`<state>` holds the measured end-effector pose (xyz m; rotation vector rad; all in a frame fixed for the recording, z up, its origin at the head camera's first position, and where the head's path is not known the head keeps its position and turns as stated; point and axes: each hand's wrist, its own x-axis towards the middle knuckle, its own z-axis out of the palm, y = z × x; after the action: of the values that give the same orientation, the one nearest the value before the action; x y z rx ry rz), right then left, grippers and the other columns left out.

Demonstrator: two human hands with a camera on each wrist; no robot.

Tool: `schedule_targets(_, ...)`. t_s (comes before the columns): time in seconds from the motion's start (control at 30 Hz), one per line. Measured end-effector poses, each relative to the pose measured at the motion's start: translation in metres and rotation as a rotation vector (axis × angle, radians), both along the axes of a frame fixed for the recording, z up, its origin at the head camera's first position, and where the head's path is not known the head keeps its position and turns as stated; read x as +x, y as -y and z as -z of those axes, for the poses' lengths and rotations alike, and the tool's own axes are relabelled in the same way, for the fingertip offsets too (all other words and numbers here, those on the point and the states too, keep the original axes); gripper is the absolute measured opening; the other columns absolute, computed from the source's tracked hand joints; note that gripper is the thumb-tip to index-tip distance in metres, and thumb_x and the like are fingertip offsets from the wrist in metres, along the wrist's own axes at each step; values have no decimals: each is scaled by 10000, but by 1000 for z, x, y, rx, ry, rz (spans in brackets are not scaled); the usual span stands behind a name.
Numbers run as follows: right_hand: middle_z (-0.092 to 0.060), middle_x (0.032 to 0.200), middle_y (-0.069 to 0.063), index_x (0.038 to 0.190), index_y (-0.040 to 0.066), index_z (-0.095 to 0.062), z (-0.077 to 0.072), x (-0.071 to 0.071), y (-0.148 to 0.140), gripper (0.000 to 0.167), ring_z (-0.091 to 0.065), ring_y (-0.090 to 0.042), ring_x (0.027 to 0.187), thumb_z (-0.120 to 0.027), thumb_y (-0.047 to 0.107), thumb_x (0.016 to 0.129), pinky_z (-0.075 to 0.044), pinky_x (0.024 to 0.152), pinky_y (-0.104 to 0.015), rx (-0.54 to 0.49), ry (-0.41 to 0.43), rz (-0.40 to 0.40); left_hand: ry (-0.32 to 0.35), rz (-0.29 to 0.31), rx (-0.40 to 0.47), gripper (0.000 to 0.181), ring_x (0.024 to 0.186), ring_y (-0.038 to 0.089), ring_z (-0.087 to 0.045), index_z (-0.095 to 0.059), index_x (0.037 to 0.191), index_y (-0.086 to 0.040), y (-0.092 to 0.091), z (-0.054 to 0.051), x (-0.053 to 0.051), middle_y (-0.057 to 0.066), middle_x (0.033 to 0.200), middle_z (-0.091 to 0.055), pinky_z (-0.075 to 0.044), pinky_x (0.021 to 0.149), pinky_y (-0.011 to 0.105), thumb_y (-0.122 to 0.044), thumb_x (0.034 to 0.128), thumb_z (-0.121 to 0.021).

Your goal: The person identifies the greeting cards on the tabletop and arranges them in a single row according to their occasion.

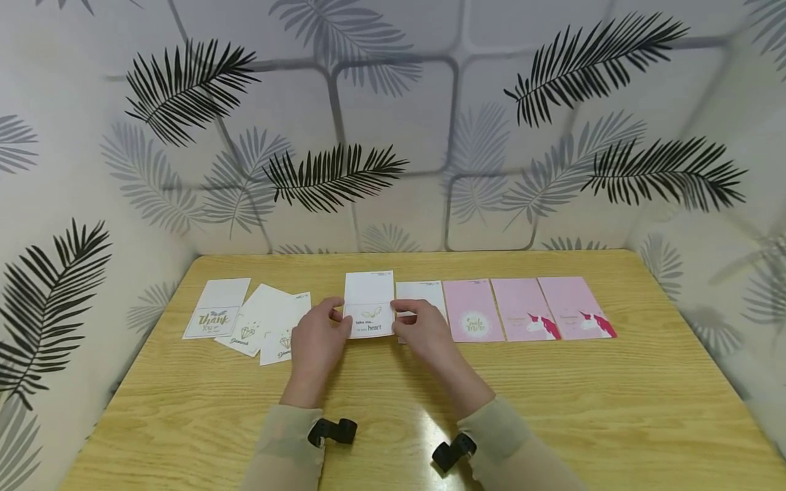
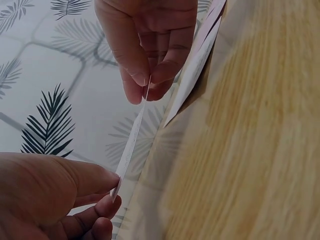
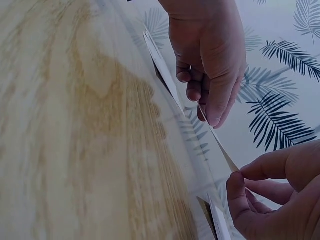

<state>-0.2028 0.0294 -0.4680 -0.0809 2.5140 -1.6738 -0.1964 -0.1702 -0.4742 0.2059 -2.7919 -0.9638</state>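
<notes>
A white card with gold wings and the word "heart" is held upright facing the camera, between both hands. My left hand pinches its left edge, and my right hand pinches its right edge. Seen nearly edge-on, the card spans from the left hand to the right hand in the left wrist view. The right wrist view has the card clear of the wood, with the left hand and right hand at its ends.
Left of the hands lie a "Thank you" card and two white cards with diamonds, overlapping. To the right, a white card stands beside three pink cards. All are on the wooden table, before a leaf-patterned backdrop.
</notes>
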Motion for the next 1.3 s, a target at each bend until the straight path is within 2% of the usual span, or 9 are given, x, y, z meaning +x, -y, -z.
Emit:
schedule_targets(0.27, -753, 1306, -99, 1382, 50, -762, 5, -3, -1, 439, -713, -231, 1075, -693, -10, 953, -545, 764, -311, 72, -33, -23, -4, 16, -21, 347, 953, 305, -729, -764, 1338, -43, 0, 7, -2, 64, 1038, -788, -524, 896, 562, -151, 1009, -776)
schedule_targets(0.53, -784, 1177, -71, 1355, 51, -773, 4, -4, 0, 397, -702, -226, 1046, -714, 46, 963, -553, 886, -385, 168, -23, -39, -2, 22, -41, 333, 978, 326, -724, -773, 1321, -48, 0, 11, -2, 56, 1034, -779, -510, 924, 612, -160, 1008, -780)
schedule_targets(0.67, -789, 1178, -72, 1358, 50, -771, 4, -4, 1, 389, -712, -234, 1070, -720, 67, 972, -561, 946, -426, 188, -18, -48, -7, 27, -48, 323, 988, 329, -726, -778, 1310, -50, 0, 12, -2, 55, 1034, -775, -517, 927, 603, -166, 1009, -778)
schedule_targets(1.17, -778, 1187, -96, 1366, 40, -764, 3, -2, 3, 373, -684, -237, 1035, -752, 98, 998, -567, 975, -448, 244, -21, -84, -9, 39, -89, 284, 882, 291, -689, -794, 1265, -31, 0, 15, -4, 56, 984, -755, -540, 831, 550, -143, 1005, -767)
schedule_targets(1.3, -779, 1187, -101, 1365, 38, -764, 2, -1, 3, 374, -695, -245, 1055, -748, 105, 997, -566, 989, -457, 255, -25, -86, -14, 45, -92, 281, 839, 283, -668, -809, 1274, -67, 0, 16, -4, 56, 966, -753, -531, 790, 527, -137, 1004, -773)
